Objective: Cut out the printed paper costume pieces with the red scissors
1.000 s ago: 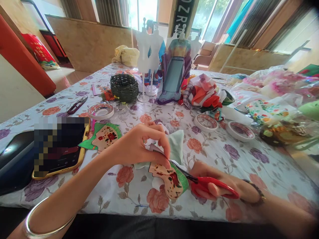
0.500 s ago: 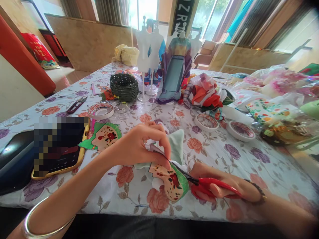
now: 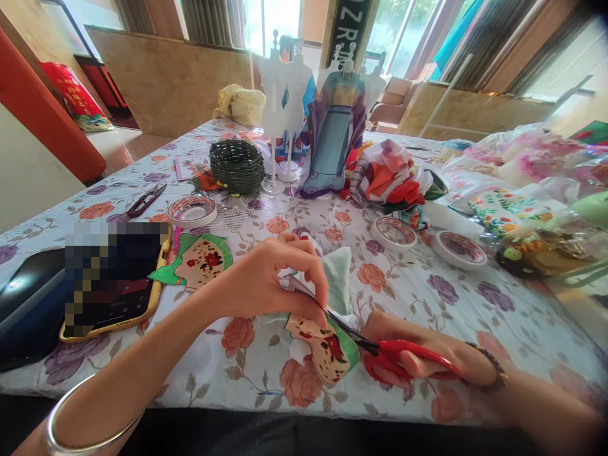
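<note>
My left hand (image 3: 289, 278) pinches a printed fabric piece (image 3: 327, 351), cream with red flowers and a green border, between thumb and fingers. Red-handled scissors (image 3: 408, 358) are gripped in my right hand (image 3: 418, 354). Their dark blades lie along the green edge of the piece, close to my left thumb; part of the blades is hidden by the fabric. Behind my left hand lies a pale green cloth (image 3: 338, 278). A similar cut-out piece (image 3: 202, 259) with a green point rests on the table, left of my hands.
On the left lie a yellow-cased phone (image 3: 118, 285) and small thread snips (image 3: 146, 199). Tape rolls (image 3: 393, 234) sit on the flowered tablecloth (image 3: 266, 380). Farther back stand a dark woven basket (image 3: 236, 168), white mannequins (image 3: 280, 95) and a dressed mannequin (image 3: 330, 139). Plastic-wrapped items (image 3: 532, 202) crowd the right.
Both hands keep nearly the same place. The fabric piece and my left fingers have shifted very slightly, with the scissors still at the green edge.
</note>
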`<state>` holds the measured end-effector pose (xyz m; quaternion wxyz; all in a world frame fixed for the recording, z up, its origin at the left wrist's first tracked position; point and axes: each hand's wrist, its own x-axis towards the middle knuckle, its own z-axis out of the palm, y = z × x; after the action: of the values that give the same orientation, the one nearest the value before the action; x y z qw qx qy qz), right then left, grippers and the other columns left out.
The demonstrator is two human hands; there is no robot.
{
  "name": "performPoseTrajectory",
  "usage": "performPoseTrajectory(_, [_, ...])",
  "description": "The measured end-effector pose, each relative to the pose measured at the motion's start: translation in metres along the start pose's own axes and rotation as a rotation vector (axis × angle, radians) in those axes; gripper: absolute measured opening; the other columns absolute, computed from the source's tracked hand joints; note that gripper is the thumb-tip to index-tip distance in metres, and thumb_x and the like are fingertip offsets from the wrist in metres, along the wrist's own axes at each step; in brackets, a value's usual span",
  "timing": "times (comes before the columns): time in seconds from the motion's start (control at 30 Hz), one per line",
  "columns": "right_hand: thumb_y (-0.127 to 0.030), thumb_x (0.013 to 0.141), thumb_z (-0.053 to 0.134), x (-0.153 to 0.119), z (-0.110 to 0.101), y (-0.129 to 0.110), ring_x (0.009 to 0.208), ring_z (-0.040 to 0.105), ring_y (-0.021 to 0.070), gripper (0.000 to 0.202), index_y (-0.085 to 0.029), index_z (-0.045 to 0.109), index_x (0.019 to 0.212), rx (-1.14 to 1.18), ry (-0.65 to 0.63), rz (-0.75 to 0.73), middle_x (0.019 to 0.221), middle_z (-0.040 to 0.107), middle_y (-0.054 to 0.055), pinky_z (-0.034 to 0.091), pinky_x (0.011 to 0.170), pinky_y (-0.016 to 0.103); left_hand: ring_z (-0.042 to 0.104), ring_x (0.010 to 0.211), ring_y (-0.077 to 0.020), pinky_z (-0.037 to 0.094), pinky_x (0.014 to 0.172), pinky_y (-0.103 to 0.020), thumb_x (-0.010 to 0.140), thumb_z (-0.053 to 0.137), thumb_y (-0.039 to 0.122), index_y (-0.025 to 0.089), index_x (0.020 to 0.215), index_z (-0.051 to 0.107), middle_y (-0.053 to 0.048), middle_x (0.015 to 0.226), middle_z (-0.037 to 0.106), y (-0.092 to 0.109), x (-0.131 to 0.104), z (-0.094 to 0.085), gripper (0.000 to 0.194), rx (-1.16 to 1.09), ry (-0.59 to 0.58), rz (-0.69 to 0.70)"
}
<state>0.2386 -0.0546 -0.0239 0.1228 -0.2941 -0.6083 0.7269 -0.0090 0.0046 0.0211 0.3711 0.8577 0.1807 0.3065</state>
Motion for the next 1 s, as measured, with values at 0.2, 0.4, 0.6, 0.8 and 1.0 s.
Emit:
performPoseTrajectory(0.2, [-0.080,0.066,0.061,0.000,0.001,0.001,0.042,0.030,0.0065,0.068,-0.019,0.039,0.049,-0.021,0.036,-0.019,0.046,0.037,-0.004,0.019,0.039,0.022,0.056,0.072,-0.0119,0.042,0.075,-0.028,0.074,0.080,0.026,0.019,0.068,0.068,0.002,0.068,0.066,0.001,0.000,0.001,0.015,0.013,0.009,-0.010])
performPoseTrajectory(0.4, [-0.079,0.073,0.056,-0.004,0.004,-0.006,0.045,0.032,0.0078,0.065,-0.019,0.042,0.051,-0.064,0.071,-0.026,0.047,0.038,-0.004,0.022,0.043,0.022,0.056,0.073,-0.0121,0.042,0.074,-0.026,0.070,0.083,0.022,0.020,0.069,0.068,0.003,0.068,0.065,0.001,-0.001,0.001,0.015,0.011,0.018,-0.041])
performPoseTrajectory(0.6, [-0.081,0.075,0.051,-0.004,0.005,-0.008,0.045,0.032,0.0083,0.066,-0.019,0.042,0.051,-0.090,0.074,-0.003,0.049,0.039,-0.003,0.023,0.044,0.023,0.056,0.073,-0.0115,0.042,0.073,-0.025,0.070,0.083,0.023,0.019,0.068,0.067,0.003,0.067,0.064,0.002,0.000,0.001,0.017,0.011,0.028,-0.032])
performPoseTrajectory(0.8, [-0.080,0.074,0.053,-0.007,0.005,-0.002,0.048,0.034,0.0091,0.065,-0.019,0.044,0.055,-0.064,0.118,0.003,0.051,0.041,-0.003,0.026,0.048,0.023,0.058,0.073,-0.0123,0.043,0.074,-0.026,0.071,0.083,0.026,0.019,0.068,0.067,0.003,0.068,0.067,0.004,0.000,0.000,0.017,0.023,0.032,-0.043])
performPoseTrajectory(1.0, [-0.079,0.075,0.052,-0.010,0.006,-0.002,0.048,0.035,0.0101,0.064,-0.019,0.043,0.055,-0.048,0.128,-0.020,0.049,0.040,-0.003,0.024,0.048,0.024,0.057,0.071,-0.0106,0.042,0.072,-0.025,0.067,0.085,0.022,0.019,0.068,0.066,0.005,0.070,0.068,0.003,0.000,0.000,0.018,-0.012,0.037,-0.034])
